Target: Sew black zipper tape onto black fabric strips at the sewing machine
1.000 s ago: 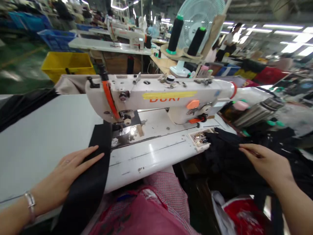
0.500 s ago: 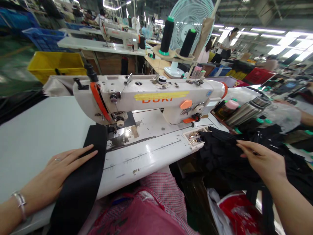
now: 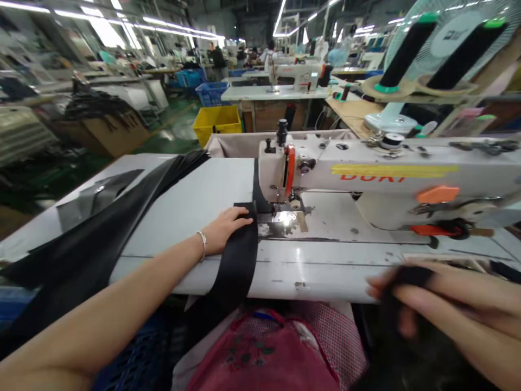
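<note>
My left hand (image 3: 228, 227) rests flat, fingers stretched out, on a long black fabric strip (image 3: 240, 260). The strip's far end lies close to the needle area of a white sewing machine (image 3: 309, 168), and the rest hangs over the table's front edge. At the lower right, my right hand (image 3: 443, 304) is blurred by motion. A piece of black cloth (image 3: 413, 276) is gripped between its thumb and fingers, with more dark material below it. How much cloth hangs from this hand is hard to make out.
Long black fabric pieces (image 3: 134, 212) lie in a pile across the left of the white table (image 3: 195, 195). Large black thread cones (image 3: 407, 51) stand behind the machine beside a fan (image 3: 451, 38). A yellow crate (image 3: 217, 122) is on the floor beyond.
The view has swung left. My right hand has come away from the dark heap at the right and now holds black cloth nearer the machine. My left hand stays on the strip.
</note>
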{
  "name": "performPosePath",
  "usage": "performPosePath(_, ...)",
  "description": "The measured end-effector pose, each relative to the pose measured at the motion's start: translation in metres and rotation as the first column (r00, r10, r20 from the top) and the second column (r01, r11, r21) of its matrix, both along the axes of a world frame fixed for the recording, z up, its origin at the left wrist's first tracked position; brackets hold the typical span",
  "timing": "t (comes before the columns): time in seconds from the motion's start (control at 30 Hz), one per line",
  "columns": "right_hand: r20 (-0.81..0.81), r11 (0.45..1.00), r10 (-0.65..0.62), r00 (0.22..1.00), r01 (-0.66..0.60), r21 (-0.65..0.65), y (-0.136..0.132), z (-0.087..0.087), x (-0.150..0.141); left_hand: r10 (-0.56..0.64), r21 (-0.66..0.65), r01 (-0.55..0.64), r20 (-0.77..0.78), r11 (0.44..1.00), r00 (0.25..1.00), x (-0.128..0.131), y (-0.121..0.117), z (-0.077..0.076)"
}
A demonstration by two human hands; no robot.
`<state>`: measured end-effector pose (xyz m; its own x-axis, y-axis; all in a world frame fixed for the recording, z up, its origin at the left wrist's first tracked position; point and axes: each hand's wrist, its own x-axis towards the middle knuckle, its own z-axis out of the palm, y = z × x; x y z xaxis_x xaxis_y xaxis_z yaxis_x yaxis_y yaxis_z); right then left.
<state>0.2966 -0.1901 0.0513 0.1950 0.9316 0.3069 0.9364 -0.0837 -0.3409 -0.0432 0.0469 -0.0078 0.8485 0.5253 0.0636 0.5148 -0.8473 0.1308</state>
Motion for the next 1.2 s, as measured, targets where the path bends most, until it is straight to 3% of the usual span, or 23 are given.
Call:
performPosePath(0.1, 0.007, 0.950, 0.311, 0.950, -0.311, -0.032, 0.084, -0.030, -0.032, -0.006, -0.005, 0.006, 0.058, 1.000, 0.998, 0.001, 0.005, -0.005)
performPosePath(0.17, 0.035, 0.938, 0.348, 0.937, -0.348, -0.011, 0.125, -0.050, -0.048, 0.019, -0.006, -0.018, 0.066, 1.000, 0.998, 0.000, 0.009, -0.006)
performPosePath(0.27, 0.074, 0.899, 0.437, 0.897, -0.438, -0.003, 0.152, -0.071, -0.057, 0.017, -0.015, -0.016, 0.064, 1.000, 0.998, 0.004, 0.009, -0.003)
performPosePath(0.33, 0.091, 0.855, 0.518, 0.850, -0.519, -0.017, 0.152, -0.077, -0.054, -0.032, -0.017, 0.034, 0.101, 0.999, 0.994, 0.012, 0.003, 0.001)
performPosePath(0.43, 0.100, 0.800, 0.599, 0.794, -0.598, -0.046, 0.146, -0.077, -0.045, -0.224, -0.007, 0.228, 0.160, 0.974, 0.961, 0.032, -0.012, 0.004)
performPosePath(0.53, 0.109, 0.777, 0.629, 0.770, -0.627, -0.051, 0.146, -0.076, -0.039, -0.366, -0.026, 0.370, 0.095, 0.929, 0.926, 0.050, -0.023, 0.000)
performPosePath(0.63, 0.084, 0.796, 0.605, 0.792, -0.604, -0.035, 0.148, -0.078, -0.038, -0.341, -0.038, 0.342, 0.031, 0.939, 0.939, 0.056, -0.025, -0.007)
performPosePath(0.8, 0.085, 0.794, 0.608, 0.790, -0.608, -0.028, 0.150, -0.081, -0.037, -0.270, -0.025, 0.272, 0.068, 0.962, 0.960, 0.051, -0.021, -0.014)
performPosePath(0.93, 0.100, 0.796, 0.604, 0.791, -0.604, -0.035, 0.149, -0.079, -0.037, -0.253, -0.037, 0.258, 0.109, 0.965, 0.961, 0.050, -0.020, -0.016)
performPosePath(1.2, 0.099, 0.802, 0.597, 0.797, -0.595, -0.047, 0.148, -0.076, -0.040, -0.254, -0.021, 0.255, 0.030, 0.967, 0.967, 0.051, -0.018, -0.015)
